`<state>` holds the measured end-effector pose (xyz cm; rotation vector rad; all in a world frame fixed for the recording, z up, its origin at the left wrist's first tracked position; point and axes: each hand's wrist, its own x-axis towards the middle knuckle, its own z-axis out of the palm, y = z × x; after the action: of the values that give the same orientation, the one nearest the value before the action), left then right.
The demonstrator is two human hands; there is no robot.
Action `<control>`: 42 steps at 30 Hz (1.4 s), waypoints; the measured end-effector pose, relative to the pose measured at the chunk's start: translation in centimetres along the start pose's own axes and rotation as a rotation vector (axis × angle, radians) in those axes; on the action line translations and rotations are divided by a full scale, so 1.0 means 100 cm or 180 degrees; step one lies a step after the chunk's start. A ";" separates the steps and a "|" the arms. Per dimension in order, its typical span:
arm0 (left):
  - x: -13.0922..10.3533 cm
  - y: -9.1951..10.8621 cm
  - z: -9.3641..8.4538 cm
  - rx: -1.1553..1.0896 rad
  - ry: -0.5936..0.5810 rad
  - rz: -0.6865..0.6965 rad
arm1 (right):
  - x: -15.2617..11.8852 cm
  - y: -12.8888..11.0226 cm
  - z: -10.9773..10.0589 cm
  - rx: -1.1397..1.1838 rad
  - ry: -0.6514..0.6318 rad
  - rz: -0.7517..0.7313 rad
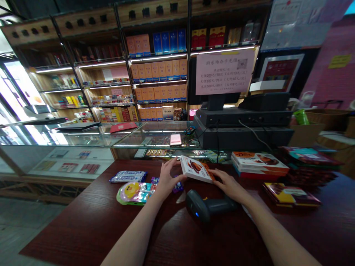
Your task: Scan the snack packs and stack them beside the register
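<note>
A thin white box (194, 169) with a brown, chocolate-like picture and an orange end is held tilted above the dark red counter. My left hand (167, 179) grips its left edge, thumb along the near side. At the opposite end, my right hand (227, 183) has its fingers closed on the orange corner. Below the box lies a dark barcode scanner (205, 207) with a blue light, its handle toward my right wrist. Small purple packets (177, 186) are partly hidden behind my left hand. Left of that hand are a duck-printed colourful pack (133, 192) and a blue-white wrapped packet (129, 176).
On the right are stacked flat boxes (257, 164), a yellow-maroon packet (291, 195) and a pile of bagged goods (310, 166). Behind the counter's far edge stand a glass display case (144, 129) and a black register (241, 118) with trailing cables.
</note>
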<state>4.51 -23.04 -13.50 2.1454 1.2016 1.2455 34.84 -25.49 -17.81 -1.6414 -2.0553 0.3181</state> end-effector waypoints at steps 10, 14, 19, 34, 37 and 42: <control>0.004 -0.018 0.003 -0.0423 0.0055 -0.0003 | 0.002 -0.003 -0.005 0.0416 -0.0274 -0.0059; 0.002 -0.020 0.006 -0.0675 0.0002 -0.0124 | 0.002 -0.004 -0.005 0.0539 -0.0280 -0.0032; 0.002 -0.022 0.008 -0.1037 -0.0155 -0.0069 | 0.001 -0.003 -0.007 0.0658 -0.0273 -0.0040; 0.002 -0.008 0.008 -0.1123 0.0114 -0.0046 | 0.003 -0.003 -0.009 0.0677 0.0044 -0.0072; 0.002 -0.006 0.012 -0.0834 0.0416 -0.0037 | 0.003 -0.010 -0.013 0.0617 0.0180 -0.0074; 0.001 -0.003 0.019 -0.0223 0.0844 -0.0164 | 0.001 -0.032 -0.017 0.0494 0.0444 -0.0360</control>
<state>6.03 -22.62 -14.69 1.9318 1.2867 1.5622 32.96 -26.36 -14.86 -1.4095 -1.9583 0.3070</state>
